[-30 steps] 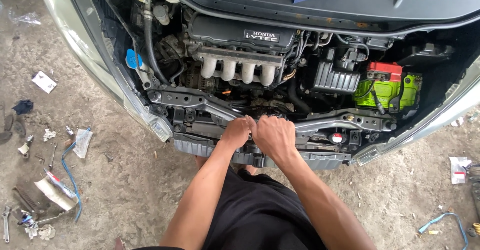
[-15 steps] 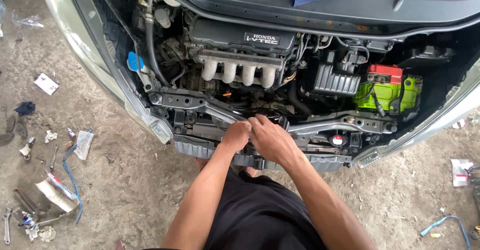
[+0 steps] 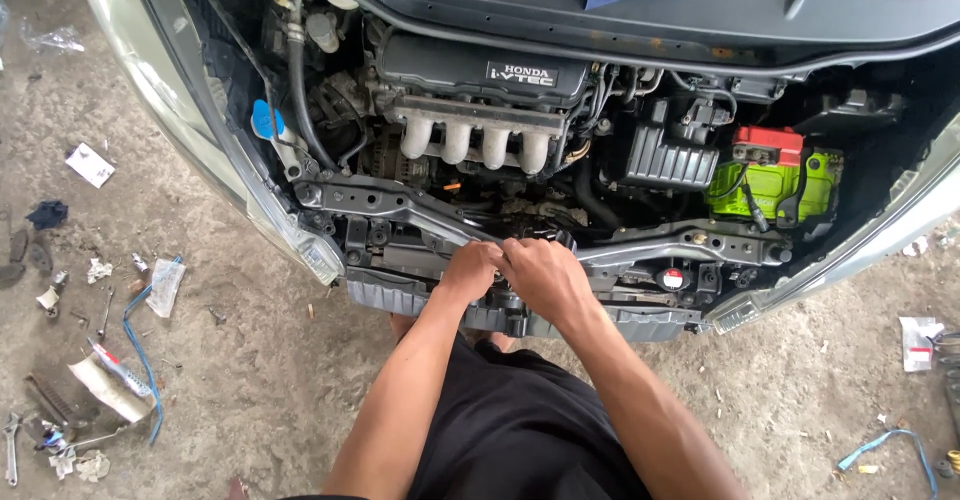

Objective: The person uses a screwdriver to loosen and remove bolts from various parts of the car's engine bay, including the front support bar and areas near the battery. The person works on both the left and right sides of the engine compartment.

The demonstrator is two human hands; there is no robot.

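Head view, steeply down, fairly near

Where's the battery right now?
In the head view, the green battery with the red top sits on the image's right of the engine bay, beside the black ribbed box.

Both bare forearms reach forward and converge. The left hand (image 3: 470,270) is curled, knuckles up, fingers bent down and inward. The right hand (image 3: 543,278) lies just beside it, back up, wrist angled left, fingers pressed toward the left hand's fingertips; the two hands touch.
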